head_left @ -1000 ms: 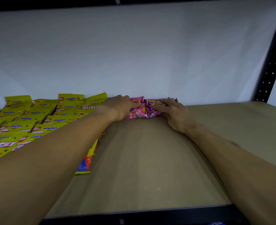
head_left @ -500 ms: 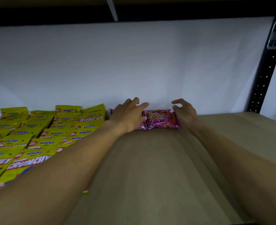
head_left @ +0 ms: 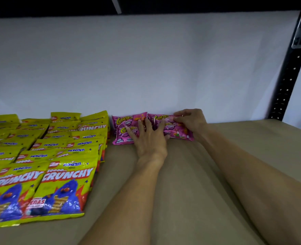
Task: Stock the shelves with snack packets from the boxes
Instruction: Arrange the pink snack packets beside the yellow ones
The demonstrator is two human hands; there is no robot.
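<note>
Several pink snack packets lie against the white back wall on the brown shelf board. My left hand lies flat on them with fingers spread, pressing the left and middle packets. My right hand is at the right end, its fingers and thumb curled round the top edge of the rightmost pink packet. The packets overlap in two short rows, partly hidden under my hands.
Rows of yellow Monster Crunchy packets fill the shelf's left part, right beside the pink ones. A black perforated upright stands at the right. The shelf's dark top beam runs overhead.
My left hand has slid right and flattened onto the pink packets. My right hand has closed on the rightmost packet's top edge. The view has dropped, showing more yellow packets.
</note>
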